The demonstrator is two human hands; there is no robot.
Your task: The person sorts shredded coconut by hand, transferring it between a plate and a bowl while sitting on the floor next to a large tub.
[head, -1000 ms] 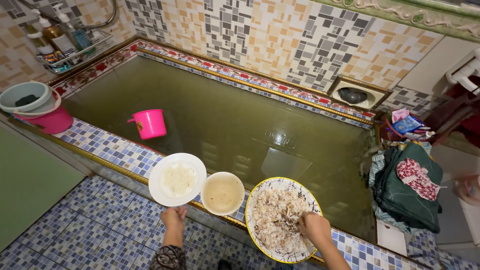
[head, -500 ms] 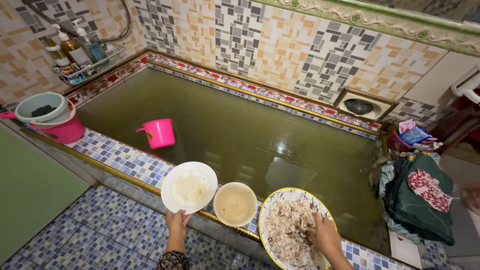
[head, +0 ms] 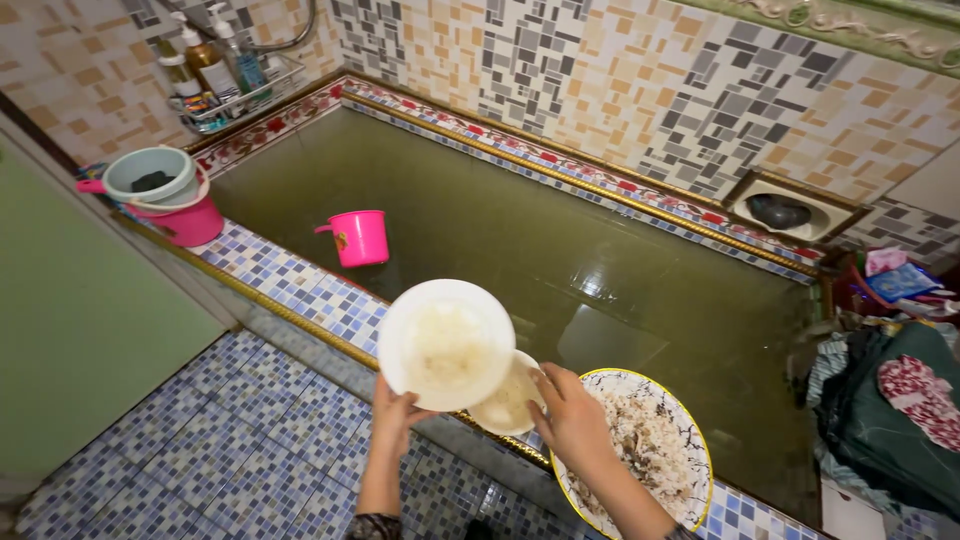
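Observation:
My left hand (head: 397,412) grips the near rim of a white plate (head: 445,343) with a little rice on it, tilted and lifted above the tiled ledge (head: 300,285). Partly hidden under that plate sits a small cream bowl (head: 510,400). My right hand (head: 572,415) rests at the bowl's right rim, fingers curled on it, over the left edge of a large yellow-rimmed plate (head: 650,450) heaped with rice scraps.
Beyond the ledge is a tiled water tank (head: 560,250) full of greenish water with a pink dipper (head: 358,238) floating in it. Pink and teal basins (head: 165,195) stand at the ledge's left end, bottles in a corner rack (head: 215,70), folded cloth (head: 900,410) at right.
My left hand has raised and tilted the white plate over the small bowl. My right hand left the rice on the large plate and went to the bowl's rim. The view shifted left.

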